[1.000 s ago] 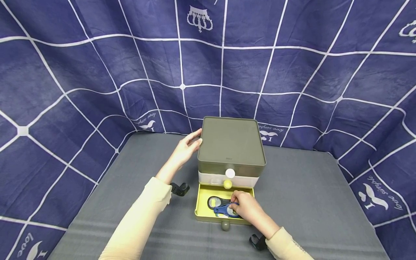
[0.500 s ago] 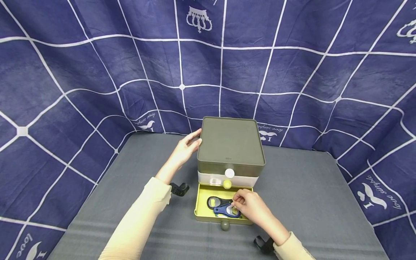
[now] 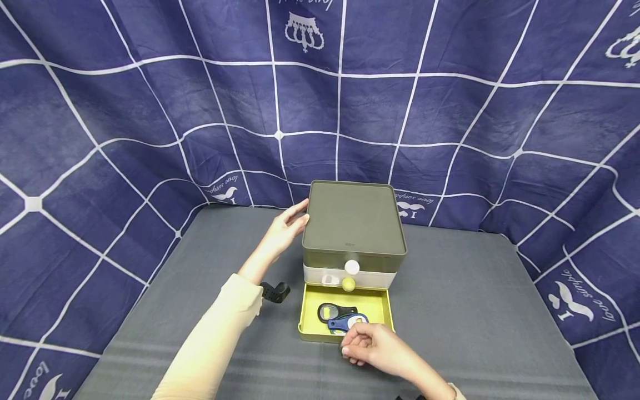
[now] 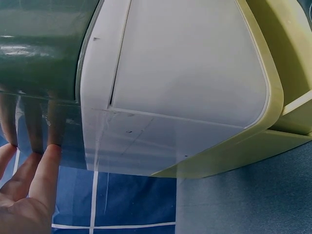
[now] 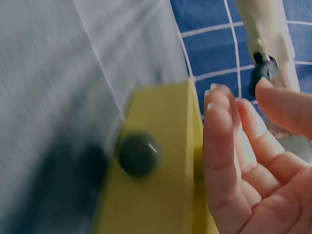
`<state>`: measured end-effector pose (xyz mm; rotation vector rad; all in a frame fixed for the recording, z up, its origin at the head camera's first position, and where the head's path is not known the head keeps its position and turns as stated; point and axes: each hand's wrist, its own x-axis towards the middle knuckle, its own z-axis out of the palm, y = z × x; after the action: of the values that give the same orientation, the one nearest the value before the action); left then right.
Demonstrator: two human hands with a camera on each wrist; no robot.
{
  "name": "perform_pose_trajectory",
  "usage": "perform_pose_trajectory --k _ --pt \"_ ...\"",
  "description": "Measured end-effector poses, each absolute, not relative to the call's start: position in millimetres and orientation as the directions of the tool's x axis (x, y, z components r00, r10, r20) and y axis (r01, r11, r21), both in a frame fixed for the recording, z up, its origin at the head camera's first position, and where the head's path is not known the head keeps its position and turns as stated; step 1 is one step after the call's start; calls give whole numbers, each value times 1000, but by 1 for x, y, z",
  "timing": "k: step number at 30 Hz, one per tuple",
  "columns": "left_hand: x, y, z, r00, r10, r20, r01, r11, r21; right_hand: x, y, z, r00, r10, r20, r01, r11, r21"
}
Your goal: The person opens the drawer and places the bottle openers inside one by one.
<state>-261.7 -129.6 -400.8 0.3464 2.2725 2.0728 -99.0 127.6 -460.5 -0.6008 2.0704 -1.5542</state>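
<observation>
A small drawer unit (image 3: 355,216) with a dark olive top stands on the table. My left hand (image 3: 281,233) rests its fingertips against the unit's left side; the left wrist view shows the fingers (image 4: 46,175) at the glossy dark panel. The lowest drawer (image 3: 311,297), yellow inside, is pulled out. In it lie a black tool (image 3: 328,312) and a blue one (image 3: 337,324), both shaped like bottle openers. My right hand (image 3: 375,347) hovers at the drawer's front with loosely bent fingers and nothing in them. The drawer's dark round knob (image 5: 140,154) shows beside it.
Above the pulled-out drawer, the white tier (image 3: 320,276) carries a yellow knob (image 3: 348,284), and the olive tier has a white knob (image 3: 352,267). A grey cloth (image 3: 465,311) covers the table. A blue curtain (image 3: 425,111) with white lines hangs behind and at both sides.
My right hand has let go of the blue tool, drawn back out of the drawer and come down to its front edge. The left hand stays on the unit's side.
</observation>
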Motion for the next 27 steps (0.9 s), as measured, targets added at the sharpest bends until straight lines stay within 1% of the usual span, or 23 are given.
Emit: perform_pose_trajectory --k 3,6,9,13,16,22,27 --pt "-263 -129 -400 -977 191 90 107 81 991 -90 126 -475 -731 -665 -154 26 197 -980" --pt "-263 -129 -399 -978 192 81 98 80 992 -83 126 -493 -715 -666 -211 108 192 -975" --pt "-263 -130 -400 -978 191 81 99 82 992 -77 125 -508 -725 -634 -271 185 200 -962" --pt "-263 -131 -401 -976 196 91 111 90 990 -71 123 -519 -736 -590 -332 272 191 -943" --pt "-263 -130 -401 -976 197 94 113 89 990 -69 121 -525 -743 -573 -346 314 158 -936" --pt "-262 -129 -399 -976 196 90 109 84 991 -70 119 -533 -766 -548 -336 370 52 -928" --pt "-262 -129 -399 -977 193 87 105 81 991 -69 115 -535 -796 -475 -376 433 -12 -901"
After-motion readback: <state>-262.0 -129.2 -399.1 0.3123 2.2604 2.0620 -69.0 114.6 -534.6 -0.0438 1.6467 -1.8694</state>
